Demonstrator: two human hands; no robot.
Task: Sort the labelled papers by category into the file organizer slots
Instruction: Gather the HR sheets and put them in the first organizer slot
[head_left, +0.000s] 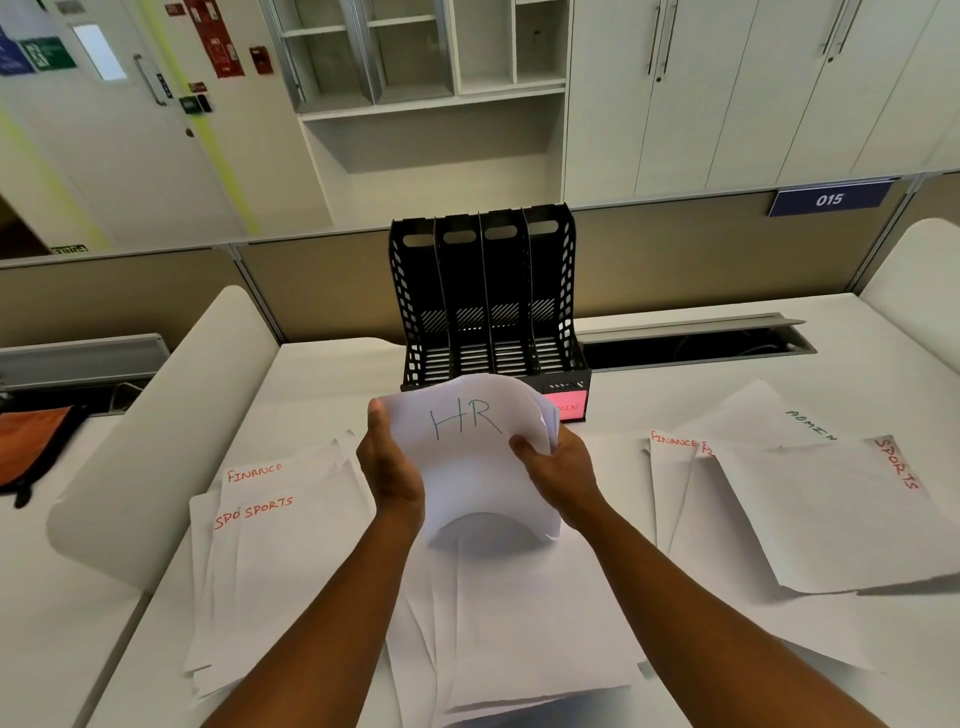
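White bench (332, 374), office cabinets behind, low partition at far edge. Black file organizer (488, 301) stands upright at centre far, four slots, all looking empty; a pink label (569, 407) on its right base. You hold the HR papers (478, 457) just in front of it: left hand (392, 467) grips the left edge, thumb on top; right hand (558, 467) pinches the right edge, fingers curled under. Bundle bows upward. Risk: curved, uneven sheets could catch a divider or fan out on entry. Other slot labels are hidden, so misfiling is possible. Loose stacks lie left (270, 545), right (810, 504) and near (519, 623); open room only straight ahead.
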